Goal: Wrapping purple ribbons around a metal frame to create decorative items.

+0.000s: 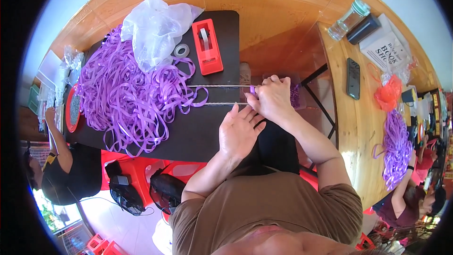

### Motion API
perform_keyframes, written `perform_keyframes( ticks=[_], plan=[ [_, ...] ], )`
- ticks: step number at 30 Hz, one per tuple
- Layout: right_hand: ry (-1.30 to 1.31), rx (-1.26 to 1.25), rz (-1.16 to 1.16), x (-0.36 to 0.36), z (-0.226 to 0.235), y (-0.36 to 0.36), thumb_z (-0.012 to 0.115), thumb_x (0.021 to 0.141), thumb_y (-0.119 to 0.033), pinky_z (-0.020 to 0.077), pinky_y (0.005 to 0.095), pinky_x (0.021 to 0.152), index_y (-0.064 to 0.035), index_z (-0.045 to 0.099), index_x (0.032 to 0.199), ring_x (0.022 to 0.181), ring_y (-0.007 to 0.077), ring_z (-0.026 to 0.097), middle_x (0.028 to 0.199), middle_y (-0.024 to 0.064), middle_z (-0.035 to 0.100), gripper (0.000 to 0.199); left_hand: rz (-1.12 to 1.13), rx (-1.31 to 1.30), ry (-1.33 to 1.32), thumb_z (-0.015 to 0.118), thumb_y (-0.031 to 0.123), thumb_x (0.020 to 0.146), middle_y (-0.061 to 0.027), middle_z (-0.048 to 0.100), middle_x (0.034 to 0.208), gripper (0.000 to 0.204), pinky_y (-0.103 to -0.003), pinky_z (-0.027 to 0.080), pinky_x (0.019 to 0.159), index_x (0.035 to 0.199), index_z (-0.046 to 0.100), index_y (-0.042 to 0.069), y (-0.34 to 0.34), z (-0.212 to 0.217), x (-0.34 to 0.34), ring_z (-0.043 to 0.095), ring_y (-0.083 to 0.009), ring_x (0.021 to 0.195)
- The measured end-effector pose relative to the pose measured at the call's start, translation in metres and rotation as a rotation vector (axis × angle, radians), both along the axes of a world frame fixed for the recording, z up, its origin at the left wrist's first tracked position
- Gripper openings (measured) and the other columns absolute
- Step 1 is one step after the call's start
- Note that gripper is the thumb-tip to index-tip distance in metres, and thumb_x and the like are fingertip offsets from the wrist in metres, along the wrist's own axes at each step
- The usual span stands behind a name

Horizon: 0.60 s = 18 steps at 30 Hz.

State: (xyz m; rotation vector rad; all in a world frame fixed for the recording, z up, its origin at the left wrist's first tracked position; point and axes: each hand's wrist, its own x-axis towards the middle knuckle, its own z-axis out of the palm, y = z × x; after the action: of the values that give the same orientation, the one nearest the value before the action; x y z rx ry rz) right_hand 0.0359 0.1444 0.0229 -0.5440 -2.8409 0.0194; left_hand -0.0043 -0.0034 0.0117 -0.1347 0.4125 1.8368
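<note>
A large tangled heap of purple ribbon [127,89] covers much of the dark table [198,137]. Two thin, pale rods [219,86] reach side by side past the table's right edge towards my hands. My right hand [273,97] is closed at their ends, with a small bit of purple ribbon [252,89] at its fingertips; the rest of that grip is hidden. Just below and left, my left hand [238,132] lies palm up with its fingers stretched, their tips close to the right hand and the lower rod.
A red tape dispenser [206,47], a tape roll [181,50] and a plastic bag [160,28] are at the table's back. Right, a wooden table [351,123] bears a phone [353,79], a bottle [349,19] and more ribbon [396,146]. People sit at both sides.
</note>
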Motion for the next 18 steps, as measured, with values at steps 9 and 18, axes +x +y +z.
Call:
perform_keyframes(
  ticks=[9, 18],
  plan=[
    [0.492, -1.209, 0.153, 0.018, -0.038, 0.027, 0.072, 0.078, -0.008, 0.0438, 0.0320, 0.084, 0.0012, 0.066, 0.077, 0.094, 0.0197, 0.059, 0.098, 0.0148, 0.067, 0.011, -0.003, -0.023, 0.031, 0.044, 0.048, 0.092, -0.0136, 0.046, 0.129, 0.063, -0.038, 0.033, 0.098, 0.129, 0.041, -0.003, -0.001, 0.003, -0.001, 0.043, -0.0295, 0.121],
    [0.638, -1.782, 0.080, 0.030, -0.056, 0.034, 0.065, 0.085, -0.009, 0.0443, 0.0268, 0.082, -0.0008, 0.067, 0.081, 0.088, 0.0120, 0.060, 0.092, 0.0057, 0.067, 0.009, -0.002, -0.026, 0.041, 0.041, 0.049, 0.093, -0.0160, 0.045, 0.133, 0.067, -0.038, 0.034, 0.097, 0.132, 0.040, -0.006, 0.001, 0.002, 0.000, 0.043, -0.0308, 0.122]
  ],
)
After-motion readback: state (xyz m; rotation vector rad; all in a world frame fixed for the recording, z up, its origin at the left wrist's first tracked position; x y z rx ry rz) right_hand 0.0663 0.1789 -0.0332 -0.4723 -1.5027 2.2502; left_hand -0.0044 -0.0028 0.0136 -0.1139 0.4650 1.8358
